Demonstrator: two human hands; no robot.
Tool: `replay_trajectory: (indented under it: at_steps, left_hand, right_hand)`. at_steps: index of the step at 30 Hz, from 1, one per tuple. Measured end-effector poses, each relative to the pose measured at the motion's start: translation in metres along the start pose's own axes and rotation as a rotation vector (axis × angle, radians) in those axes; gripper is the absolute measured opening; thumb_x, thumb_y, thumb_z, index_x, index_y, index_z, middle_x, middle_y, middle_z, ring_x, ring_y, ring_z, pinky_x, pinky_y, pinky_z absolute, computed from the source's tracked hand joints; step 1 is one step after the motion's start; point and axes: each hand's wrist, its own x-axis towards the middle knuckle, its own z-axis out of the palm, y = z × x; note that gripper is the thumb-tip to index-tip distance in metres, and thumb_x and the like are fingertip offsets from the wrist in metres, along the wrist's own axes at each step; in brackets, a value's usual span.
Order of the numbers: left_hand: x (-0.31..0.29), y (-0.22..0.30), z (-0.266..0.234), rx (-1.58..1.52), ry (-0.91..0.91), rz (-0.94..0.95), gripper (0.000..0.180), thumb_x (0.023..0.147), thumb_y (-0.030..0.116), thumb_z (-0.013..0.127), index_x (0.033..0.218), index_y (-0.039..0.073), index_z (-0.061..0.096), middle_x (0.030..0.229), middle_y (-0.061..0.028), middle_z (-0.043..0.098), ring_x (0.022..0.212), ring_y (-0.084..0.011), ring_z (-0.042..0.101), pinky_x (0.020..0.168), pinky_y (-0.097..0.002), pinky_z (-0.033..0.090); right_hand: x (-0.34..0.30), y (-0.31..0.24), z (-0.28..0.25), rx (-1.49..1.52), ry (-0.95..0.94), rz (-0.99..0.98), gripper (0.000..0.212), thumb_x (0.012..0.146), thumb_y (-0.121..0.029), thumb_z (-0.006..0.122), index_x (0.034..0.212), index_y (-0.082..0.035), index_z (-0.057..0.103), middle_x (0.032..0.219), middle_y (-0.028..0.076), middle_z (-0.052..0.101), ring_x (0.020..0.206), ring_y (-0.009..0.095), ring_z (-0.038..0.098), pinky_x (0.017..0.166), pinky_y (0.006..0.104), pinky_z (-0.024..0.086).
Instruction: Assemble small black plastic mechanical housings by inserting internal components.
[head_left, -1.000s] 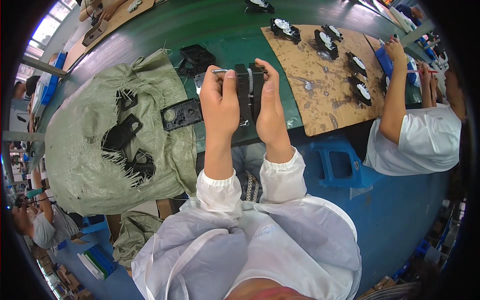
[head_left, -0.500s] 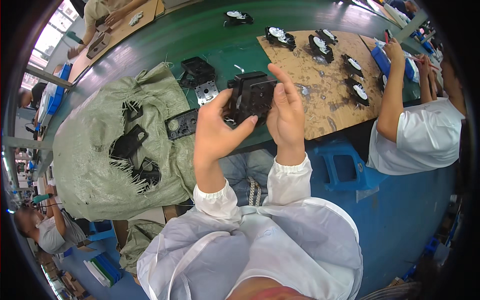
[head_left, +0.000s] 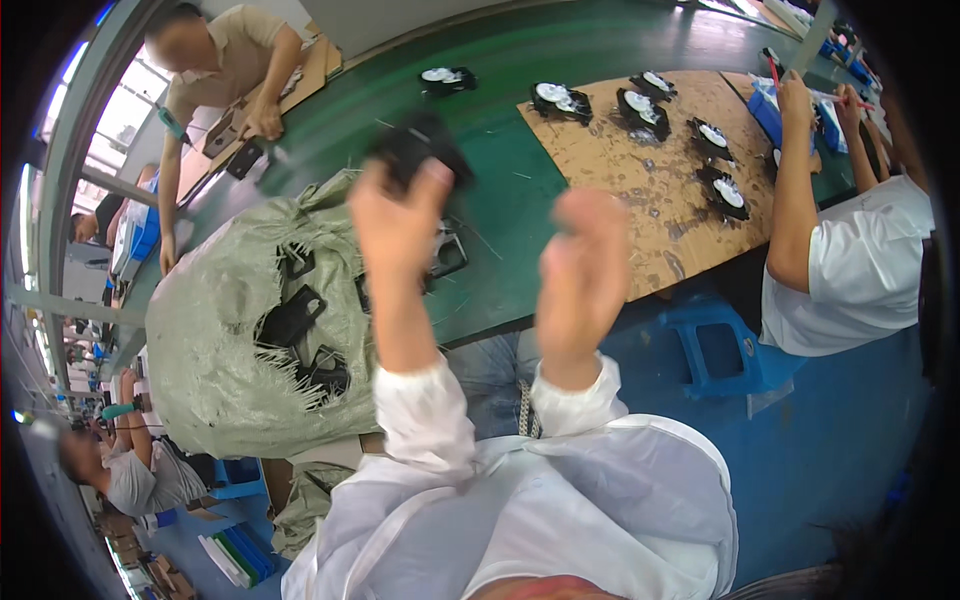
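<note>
My left hand (head_left: 393, 225) is wrapped round a boxy black plastic housing (head_left: 425, 150), which is raised over the green bench and smeared by motion. Its thumb lies against the near side of the block. To the right, apart from the housing, my right hand (head_left: 583, 265) hangs before the cardboard sheet. Blur hides how its fingers lie, and I see nothing held in it. Below my left hand, a black frame-like part (head_left: 449, 252) rests on the bench, partly covered.
A torn green woven sack (head_left: 215, 340) with black plastic parts (head_left: 292, 316) showing stands at left. Several black units with white parts lie on the cardboard (head_left: 590, 150). Co-workers sit at right and far left. A blue stool (head_left: 705, 350) stands below the bench (head_left: 500, 200).
My hands have parted: the left has carried the housing left and farther off, while the right has let go of it. At far left, a co-worker now leans over the bench.
</note>
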Motion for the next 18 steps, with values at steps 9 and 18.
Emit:
replay_trajectory:
  at_steps: [9, 18]
  left_hand:
    - [0.226, -0.113, -0.062, 0.067, 0.014, -0.33, 0.041, 0.081, 0.026, 0.079, 0.099, -0.01, 0.068, 0.091, -0.0135, 0.071, 0.071, -0.0181, 0.066, 0.064, -0.0278, 0.054]
    - [0.278, -0.204, -0.134, 0.261, -0.025, -0.581, 0.036, 0.082, 0.017, 0.079, 0.103, -0.01, 0.065, 0.093, -0.0164, 0.07, 0.073, -0.0237, 0.068, 0.065, -0.0306, 0.057]
  right_hand:
    - [-0.045, -0.073, 0.101, 0.781, -0.181, -0.616, 0.083, 0.087, -0.066, 0.06, 0.153, -0.022, 0.037, 0.136, 0.017, 0.058, 0.086, 0.031, 0.066, 0.074, 0.0371, 0.054]
    - [-0.034, -0.069, 0.101, 0.537, -0.393, -0.351, 0.071, 0.082, -0.051, 0.065, 0.136, -0.007, 0.047, 0.108, 0.011, 0.053, 0.075, 0.026, 0.053, 0.072, 0.0326, 0.047]
